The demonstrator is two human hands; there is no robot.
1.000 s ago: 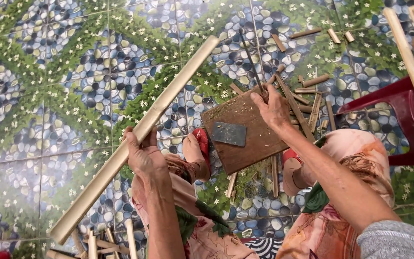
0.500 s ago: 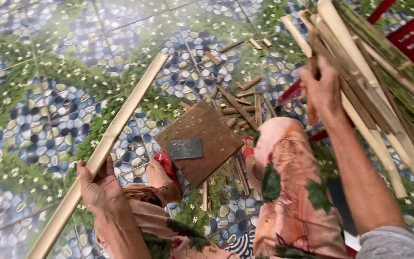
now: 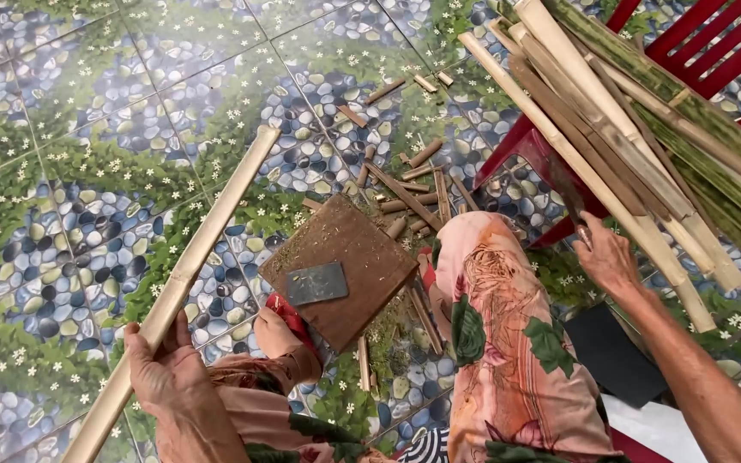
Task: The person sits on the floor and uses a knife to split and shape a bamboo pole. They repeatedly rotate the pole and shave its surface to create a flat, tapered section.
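My left hand (image 3: 165,373) is closed around a long pale bamboo pole (image 3: 216,231) that lies slanted across the tiled floor. My right hand (image 3: 606,257) is stretched out to the right, at the lower end of a bundle of long bamboo strips (image 3: 611,146) leaning on a red plastic chair (image 3: 529,146). Its fingers pinch a dark, flat, blade-like strip (image 3: 566,190) at the bundle's edge. Between my knees lies a brown wooden board (image 3: 362,249) with a small grey metal plate (image 3: 316,283) on it.
Several short cut bamboo pieces (image 3: 413,184) lie scattered beyond the board on the patterned tile floor (image 3: 87,171). My legs in floral trousers (image 3: 508,334) and a foot in a red sandal (image 3: 289,317) flank the board. A dark mat (image 3: 615,356) lies at the right.
My right hand left the board, swung right to the bamboo bundle, then dropped to its lower end. The view shifted right. My left hand kept its hold on the pole.
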